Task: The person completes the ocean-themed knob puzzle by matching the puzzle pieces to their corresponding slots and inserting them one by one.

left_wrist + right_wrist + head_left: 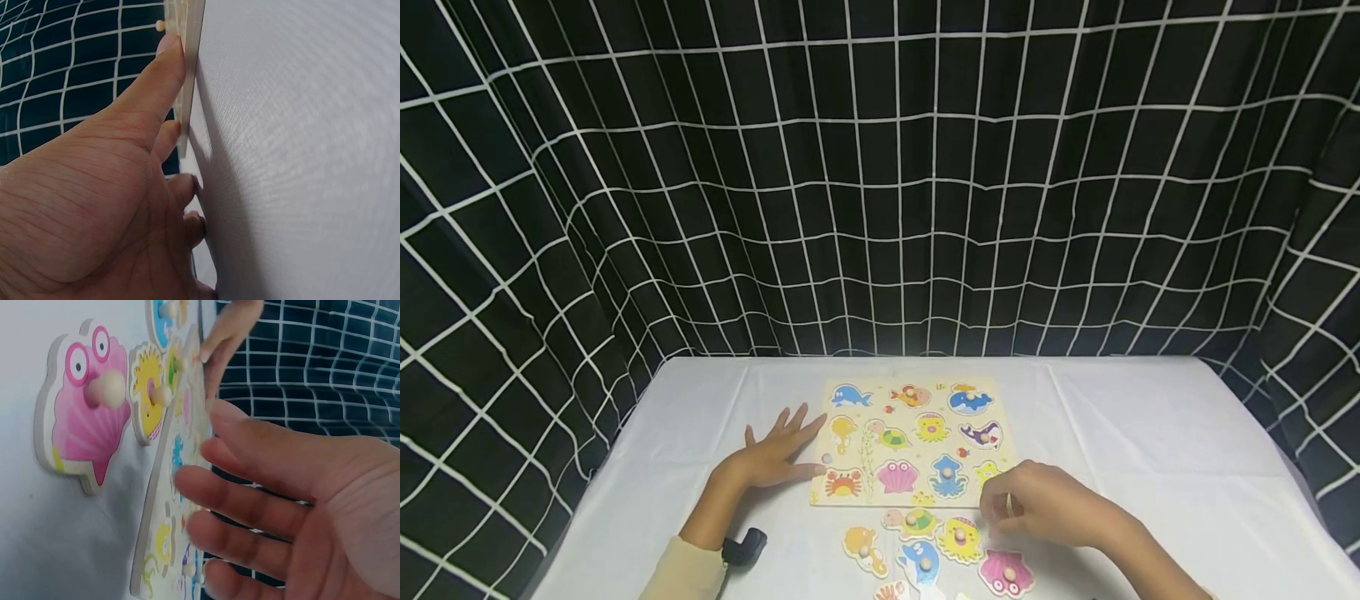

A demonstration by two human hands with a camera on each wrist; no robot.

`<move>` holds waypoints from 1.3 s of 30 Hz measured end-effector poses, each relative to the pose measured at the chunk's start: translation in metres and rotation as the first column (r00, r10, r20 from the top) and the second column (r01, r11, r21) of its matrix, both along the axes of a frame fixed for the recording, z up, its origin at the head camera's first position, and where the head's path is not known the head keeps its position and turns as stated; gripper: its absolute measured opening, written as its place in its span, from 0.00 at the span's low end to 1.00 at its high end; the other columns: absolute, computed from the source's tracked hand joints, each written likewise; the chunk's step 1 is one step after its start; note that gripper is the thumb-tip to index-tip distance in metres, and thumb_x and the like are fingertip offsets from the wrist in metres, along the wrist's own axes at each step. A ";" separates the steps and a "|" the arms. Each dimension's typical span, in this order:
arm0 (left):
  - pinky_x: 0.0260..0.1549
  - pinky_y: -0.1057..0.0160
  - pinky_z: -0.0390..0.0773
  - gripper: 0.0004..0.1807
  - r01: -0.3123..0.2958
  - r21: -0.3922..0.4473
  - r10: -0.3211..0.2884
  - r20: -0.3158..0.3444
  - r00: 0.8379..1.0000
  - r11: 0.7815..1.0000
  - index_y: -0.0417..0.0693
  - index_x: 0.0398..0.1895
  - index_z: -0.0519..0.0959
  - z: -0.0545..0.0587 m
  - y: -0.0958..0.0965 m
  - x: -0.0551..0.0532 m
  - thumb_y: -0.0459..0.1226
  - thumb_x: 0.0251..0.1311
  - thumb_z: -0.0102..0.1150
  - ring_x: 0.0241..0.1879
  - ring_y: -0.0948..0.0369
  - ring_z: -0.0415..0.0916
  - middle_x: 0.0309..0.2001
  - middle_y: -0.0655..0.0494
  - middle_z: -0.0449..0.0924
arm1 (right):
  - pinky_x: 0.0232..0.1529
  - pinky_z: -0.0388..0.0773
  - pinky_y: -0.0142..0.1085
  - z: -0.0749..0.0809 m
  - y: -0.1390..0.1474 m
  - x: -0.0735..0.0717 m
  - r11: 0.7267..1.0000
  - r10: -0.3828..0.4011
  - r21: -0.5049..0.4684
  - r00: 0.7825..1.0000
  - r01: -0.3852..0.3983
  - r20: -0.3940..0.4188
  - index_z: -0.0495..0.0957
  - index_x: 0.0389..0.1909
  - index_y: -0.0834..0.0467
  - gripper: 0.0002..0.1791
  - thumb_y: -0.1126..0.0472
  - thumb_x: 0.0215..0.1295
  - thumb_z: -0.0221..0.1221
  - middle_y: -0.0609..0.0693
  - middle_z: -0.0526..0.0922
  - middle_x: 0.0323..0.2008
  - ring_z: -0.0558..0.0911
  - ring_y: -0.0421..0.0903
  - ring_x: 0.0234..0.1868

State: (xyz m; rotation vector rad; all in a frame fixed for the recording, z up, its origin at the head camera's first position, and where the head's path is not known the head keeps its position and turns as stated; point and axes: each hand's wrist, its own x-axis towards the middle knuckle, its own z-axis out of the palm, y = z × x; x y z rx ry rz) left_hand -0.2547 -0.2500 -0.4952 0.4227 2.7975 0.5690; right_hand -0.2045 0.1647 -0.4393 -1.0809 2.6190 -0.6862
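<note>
A wooden peg puzzle board with sea-animal pictures lies on the table. My left hand rests spread at its left edge; in the left wrist view the thumb touches the board's side. Over the lower right corner hovers my right hand, fingers loosely bent, with nothing between them in the right wrist view. Near it, a yellow starfish is partly hidden. Knobbed pieces sit in the board: a blue squid, a purple shark, a blue whale and a red fish.
Loose knobbed pieces lie before the board: a turtle, an octopus, a seahorse, a dolphin, a pink shell and a partly cut-off crab. White cloth covers the table; a black gridded curtain surrounds it.
</note>
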 end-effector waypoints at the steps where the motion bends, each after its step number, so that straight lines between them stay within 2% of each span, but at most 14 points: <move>1: 0.64 0.20 0.29 0.48 -0.002 0.004 0.002 -0.003 1.000 1.000 0.59 0.81 0.55 0.000 0.000 0.000 0.64 0.63 0.59 0.80 0.41 0.32 0.82 0.45 0.40 | 0.25 0.72 0.30 -0.001 0.000 0.001 1.000 0.010 -0.001 1.000 -0.010 0.029 0.83 0.29 0.42 0.10 0.60 0.54 0.73 0.30 0.76 0.22 0.72 0.31 0.22; 7: 0.64 0.21 0.29 0.47 -0.012 -0.005 0.012 -0.005 1.000 1.000 0.62 0.81 0.55 -0.001 0.000 -0.002 0.64 0.62 0.59 0.80 0.42 0.32 0.82 0.46 0.41 | 0.29 0.72 0.30 -0.004 -0.001 0.010 0.998 0.050 0.026 0.988 -0.054 0.149 0.83 0.28 0.40 0.12 0.59 0.50 0.75 0.31 0.78 0.20 0.74 0.31 0.23; 10: 0.64 0.20 0.30 0.48 -0.013 -0.015 0.013 -0.006 1.000 1.000 0.62 0.81 0.55 -0.002 0.000 -0.002 0.65 0.62 0.58 0.80 0.42 0.33 0.82 0.46 0.41 | 0.30 0.72 0.30 -0.007 -0.001 0.014 0.997 0.059 0.041 0.983 -0.067 0.172 0.82 0.27 0.41 0.13 0.61 0.47 0.76 0.32 0.79 0.20 0.75 0.31 0.24; 19: 0.64 0.20 0.31 0.48 -0.012 -0.033 0.012 -0.009 1.000 0.999 0.63 0.81 0.55 0.000 0.001 -0.002 0.66 0.61 0.58 0.80 0.42 0.33 0.82 0.47 0.41 | 0.33 0.71 0.32 -0.010 -0.003 0.020 0.989 0.045 0.132 0.989 -0.064 0.139 0.80 0.23 0.41 0.15 0.61 0.42 0.78 0.30 0.76 0.22 0.72 0.31 0.29; 25: 0.63 0.20 0.29 0.47 -0.009 0.003 0.009 0.004 1.000 1.000 0.61 0.81 0.56 0.001 0.002 0.000 0.64 0.62 0.59 0.80 0.42 0.33 0.82 0.46 0.42 | 0.34 0.70 0.33 -0.010 -0.002 0.024 0.983 0.001 0.184 0.993 -0.024 0.122 0.78 0.21 0.41 0.16 0.58 0.42 0.78 0.31 0.75 0.23 0.71 0.32 0.28; 33: 0.63 0.21 0.28 0.49 -0.010 0.020 0.010 0.015 1.000 1.000 0.58 0.81 0.56 0.003 0.003 0.004 0.66 0.60 0.59 0.80 0.41 0.34 0.82 0.44 0.42 | 0.31 0.70 0.30 -0.008 0.000 0.029 0.984 0.037 0.170 0.993 -0.055 0.112 0.76 0.21 0.43 0.16 0.63 0.47 0.75 0.32 0.73 0.20 0.71 0.31 0.24; 39: 0.64 0.21 0.28 0.47 -0.005 0.002 0.005 0.005 1.000 1.000 0.61 0.81 0.56 0.000 0.001 0.001 0.65 0.62 0.58 0.80 0.42 0.32 0.82 0.46 0.41 | 0.31 0.70 0.32 -0.001 0.004 0.027 0.982 0.011 0.190 0.997 -0.025 0.074 0.76 0.23 0.42 0.15 0.61 0.45 0.74 0.33 0.72 0.23 0.70 0.33 0.27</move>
